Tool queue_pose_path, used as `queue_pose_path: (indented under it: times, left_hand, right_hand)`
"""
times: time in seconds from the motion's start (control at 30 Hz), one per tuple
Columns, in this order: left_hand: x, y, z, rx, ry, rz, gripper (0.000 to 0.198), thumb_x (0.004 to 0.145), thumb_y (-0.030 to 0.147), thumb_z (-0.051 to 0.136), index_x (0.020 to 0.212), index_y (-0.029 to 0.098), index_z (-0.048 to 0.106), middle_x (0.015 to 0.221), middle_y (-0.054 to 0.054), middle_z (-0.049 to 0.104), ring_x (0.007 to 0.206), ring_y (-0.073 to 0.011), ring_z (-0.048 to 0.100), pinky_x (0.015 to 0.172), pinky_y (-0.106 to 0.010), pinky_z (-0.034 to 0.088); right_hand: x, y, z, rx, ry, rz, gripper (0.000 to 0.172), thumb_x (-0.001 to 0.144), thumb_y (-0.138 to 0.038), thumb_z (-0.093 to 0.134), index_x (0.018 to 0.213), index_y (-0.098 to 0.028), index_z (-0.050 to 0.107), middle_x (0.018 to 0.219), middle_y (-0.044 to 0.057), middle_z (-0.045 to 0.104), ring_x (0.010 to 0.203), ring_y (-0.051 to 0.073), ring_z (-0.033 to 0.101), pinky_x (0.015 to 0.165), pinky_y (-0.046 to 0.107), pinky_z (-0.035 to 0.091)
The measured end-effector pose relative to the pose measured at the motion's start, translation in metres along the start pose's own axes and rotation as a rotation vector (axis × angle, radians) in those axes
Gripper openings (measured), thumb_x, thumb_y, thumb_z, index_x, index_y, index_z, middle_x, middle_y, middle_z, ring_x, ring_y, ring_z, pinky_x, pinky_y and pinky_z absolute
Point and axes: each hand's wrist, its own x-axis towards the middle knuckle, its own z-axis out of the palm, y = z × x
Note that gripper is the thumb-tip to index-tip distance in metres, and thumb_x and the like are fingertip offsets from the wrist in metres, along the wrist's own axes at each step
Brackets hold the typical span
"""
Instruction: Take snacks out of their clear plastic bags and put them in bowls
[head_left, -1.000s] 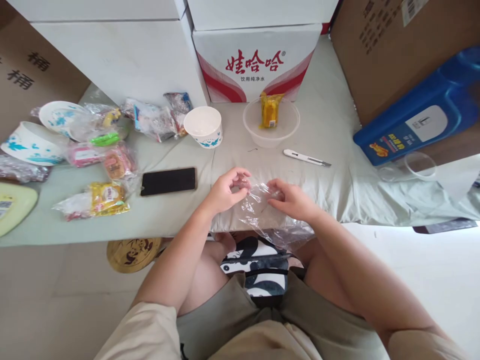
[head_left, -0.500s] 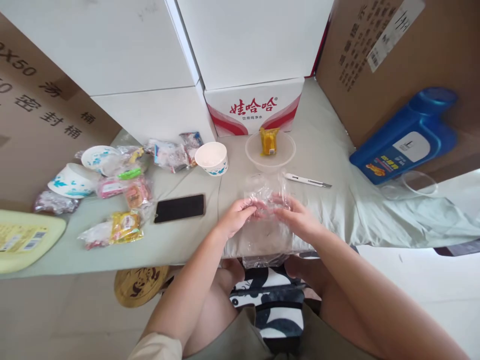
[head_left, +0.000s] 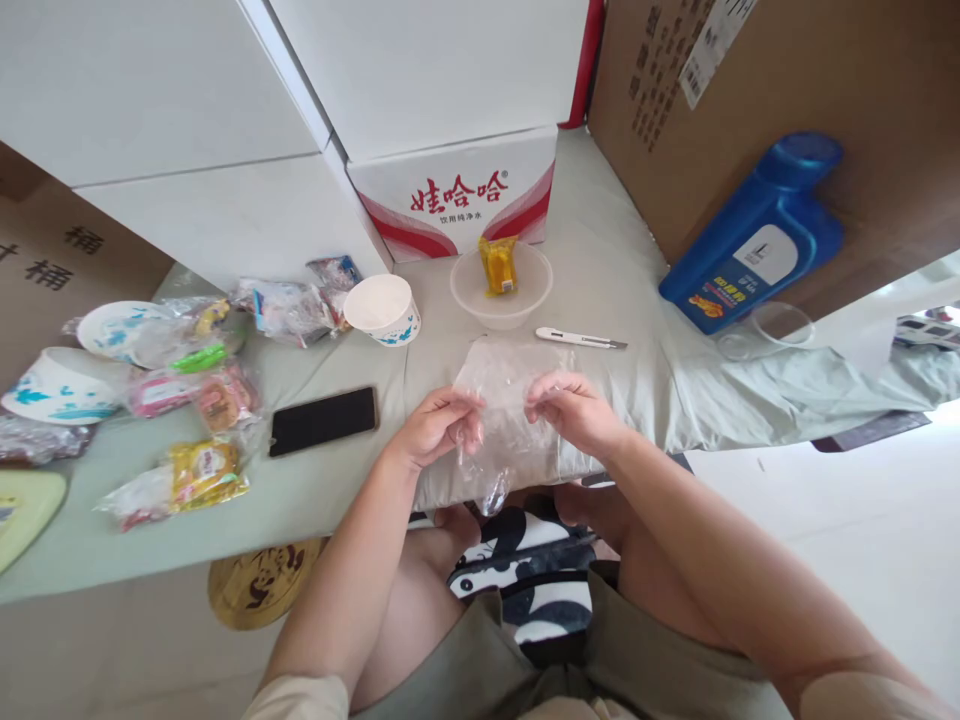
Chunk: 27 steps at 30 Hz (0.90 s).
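Note:
A clear plastic bag (head_left: 499, 425) hangs between my two hands at the table's front edge. My left hand (head_left: 442, 425) pinches its left side with thumb and fingers. On the other side, my right hand (head_left: 570, 408) grips the bag near its right edge. Just beyond it stands a translucent plastic bowl (head_left: 472, 312) with a yellow wrapped packet (head_left: 499, 267) inside. A white utility knife (head_left: 577, 338) lies to the right, past my right hand. The black phone (head_left: 324, 421) rests left of my left hand.
A paper bowl (head_left: 384, 310) stands left of the plastic bowl; more bowls and several wrapped packets (head_left: 210, 475) lie further left. A blue bottle (head_left: 757, 235) leans against a carton (head_left: 862, 120) at right, beside a clear cup (head_left: 784, 330). White boxes (head_left: 457, 205) line the back.
My hands have moved apart, spreading the bag more openly between them. The camera view has shifted, so the surroundings sit further left in the picture.

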Motion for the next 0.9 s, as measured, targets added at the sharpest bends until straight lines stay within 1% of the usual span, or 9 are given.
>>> queue_pose_path:
  times: [0.07, 0.17, 0.33, 0.43, 0.5, 0.57, 0.67, 0.8, 0.9]
  left_hand:
    - [-0.004, 0.001, 0.003, -0.013, -0.117, -0.024, 0.034, 0.064, 0.045, 0.086, 0.07, 0.016, 0.068, 0.055, -0.004, 0.067, 0.043, -0.0157, 0.06, 0.046, -0.027, 0.047]
    - [-0.002, 0.0, 0.004, -0.02, -0.078, 0.019, 0.025, 0.064, 0.039, 0.082, 0.066, 0.017, 0.071, 0.063, -0.005, 0.071, 0.055, -0.0174, 0.065, 0.059, -0.032, 0.053]
    - [0.007, 0.0, -0.001, 0.257, 0.042, 0.023, 0.056, 0.082, 0.066, 0.054, 0.065, 0.017, 0.076, 0.066, -0.01, 0.072, 0.056, -0.0179, 0.061, 0.058, -0.032, 0.048]
    - [0.008, -0.001, -0.001, 0.521, 0.161, 0.161, 0.047, 0.086, 0.059, 0.058, 0.069, 0.019, 0.076, 0.073, -0.008, 0.073, 0.067, -0.0178, 0.063, 0.064, -0.03, 0.048]
    - [0.008, -0.003, 0.0, 0.579, 0.258, 0.252, 0.029, 0.08, 0.048, 0.07, 0.076, 0.019, 0.073, 0.082, -0.006, 0.074, 0.076, -0.0173, 0.065, 0.069, -0.029, 0.05]
    - [0.007, -0.006, 0.001, 0.484, 0.362, 0.298, 0.031, 0.072, 0.04, 0.078, 0.097, 0.022, 0.071, 0.093, -0.004, 0.074, 0.078, -0.0156, 0.066, 0.069, -0.027, 0.051]
    - [0.007, -0.009, 0.003, 0.229, 0.385, 0.256, 0.068, 0.066, 0.039, 0.081, 0.129, 0.029, 0.057, 0.113, -0.005, 0.072, 0.085, -0.0157, 0.069, 0.072, -0.027, 0.055]
    - [0.006, -0.008, 0.008, 0.074, 0.127, 0.054, 0.049, 0.068, 0.039, 0.08, 0.111, 0.02, 0.064, 0.112, -0.01, 0.074, 0.099, -0.0252, 0.073, 0.082, -0.036, 0.059]
    - [0.007, -0.007, 0.01, -0.018, 0.158, -0.015, 0.039, 0.065, 0.028, 0.076, 0.102, 0.02, 0.064, 0.104, -0.009, 0.077, 0.096, -0.0263, 0.075, 0.077, -0.034, 0.059]
  right_hand:
    - [-0.006, -0.007, -0.002, 0.018, -0.091, 0.028, 0.021, 0.07, -0.042, 0.075, 0.068, -0.023, 0.067, 0.069, 0.0, 0.063, 0.063, 0.015, 0.06, 0.072, 0.036, 0.053]
    - [-0.009, -0.015, -0.005, -0.079, -0.139, 0.053, 0.037, 0.076, -0.059, 0.067, 0.069, -0.023, 0.072, 0.075, 0.005, 0.065, 0.07, 0.02, 0.061, 0.076, 0.039, 0.052]
    - [0.0, -0.012, -0.009, -0.401, 0.045, 0.076, 0.066, 0.087, -0.075, 0.048, 0.051, -0.02, 0.06, 0.062, 0.005, 0.057, 0.061, 0.015, 0.051, 0.065, 0.033, 0.044]
    - [0.002, -0.004, -0.011, -0.5, 0.07, 0.068, 0.037, 0.08, -0.057, 0.07, 0.076, -0.02, 0.063, 0.068, -0.001, 0.057, 0.058, 0.011, 0.047, 0.058, 0.028, 0.039]
    - [0.001, 0.001, -0.012, -0.495, 0.074, 0.053, 0.046, 0.073, -0.04, 0.077, 0.111, -0.023, 0.06, 0.084, -0.002, 0.061, 0.062, 0.01, 0.051, 0.06, 0.027, 0.043]
    - [0.001, 0.004, -0.012, -0.488, 0.084, 0.064, 0.075, 0.071, -0.031, 0.076, 0.138, -0.027, 0.043, 0.094, -0.001, 0.062, 0.065, 0.011, 0.054, 0.062, 0.029, 0.047]
    - [0.0, 0.005, -0.01, -0.468, 0.09, 0.046, 0.084, 0.075, -0.034, 0.071, 0.15, -0.029, 0.032, 0.089, -0.001, 0.059, 0.069, 0.015, 0.058, 0.065, 0.033, 0.05]
    - [0.001, 0.003, -0.007, -0.298, 0.144, -0.053, 0.08, 0.077, -0.043, 0.071, 0.148, -0.033, 0.037, 0.101, 0.003, 0.065, 0.089, 0.02, 0.066, 0.078, 0.036, 0.056]
    - [0.003, 0.005, -0.005, -0.139, 0.112, 0.039, 0.053, 0.079, -0.049, 0.072, 0.127, -0.028, 0.059, 0.107, 0.005, 0.071, 0.092, 0.02, 0.07, 0.083, 0.035, 0.057]
